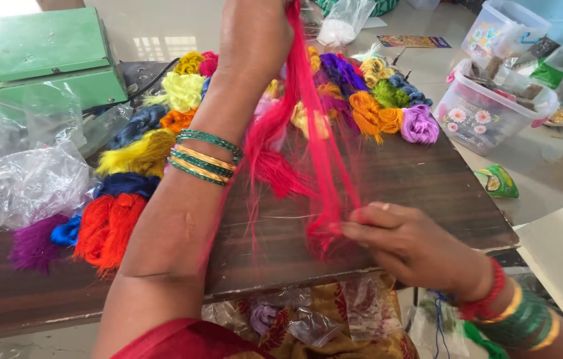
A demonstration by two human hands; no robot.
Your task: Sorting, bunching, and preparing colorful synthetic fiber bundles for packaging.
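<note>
Left hand (255, 33) grips the pink thread bundle (308, 153) overhead, seemingly closed, while right hand (408, 246) pinches its lower strands.

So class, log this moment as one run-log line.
left hand: lifts pink-red silk thread bundle | right hand: pinches its lower end | surface: dark wooden board

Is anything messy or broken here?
Nothing looks broken. The pink thread bundle stretched between the left hand and right hand has loose strands straggling over the wooden board. Crumpled plastic bags lie heaped at its left.
</note>
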